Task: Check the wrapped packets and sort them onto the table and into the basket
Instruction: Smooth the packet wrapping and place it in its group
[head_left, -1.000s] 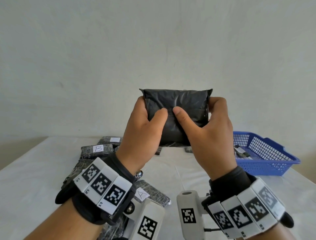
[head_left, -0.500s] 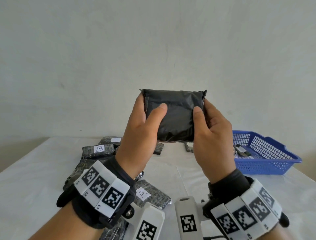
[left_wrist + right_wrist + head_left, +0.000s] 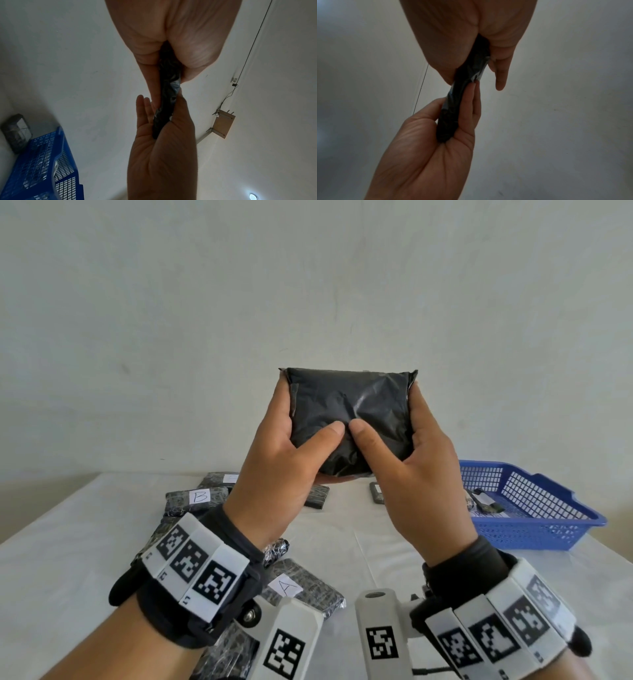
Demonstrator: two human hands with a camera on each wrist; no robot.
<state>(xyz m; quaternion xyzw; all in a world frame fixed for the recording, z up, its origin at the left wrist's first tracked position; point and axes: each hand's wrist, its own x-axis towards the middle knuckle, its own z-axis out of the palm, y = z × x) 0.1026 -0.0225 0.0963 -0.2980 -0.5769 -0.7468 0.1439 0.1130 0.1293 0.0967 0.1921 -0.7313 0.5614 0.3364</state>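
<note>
A black plastic-wrapped packet (image 3: 349,409) is held upright in the air above the table, its near face without a label. My left hand (image 3: 284,460) grips its left edge and my right hand (image 3: 411,467) its right edge, both thumbs pressing side by side on the front. In the left wrist view the packet (image 3: 169,94) shows edge-on between my two palms; the right wrist view shows the packet (image 3: 462,92) the same way. A blue basket (image 3: 534,508) stands on the table at the right with wrapped packets (image 3: 484,503) inside.
Several wrapped packets lie on the white table (image 3: 68,559): one labelled B (image 3: 197,498) at the left, one labelled A (image 3: 305,590) near my left wrist, two small ones (image 3: 376,493) at the back. The basket (image 3: 42,166) also shows in the left wrist view.
The packet has been turned in my hands. My right thumb moved from the right edge back to the middle of the front, beside the left thumb.
</note>
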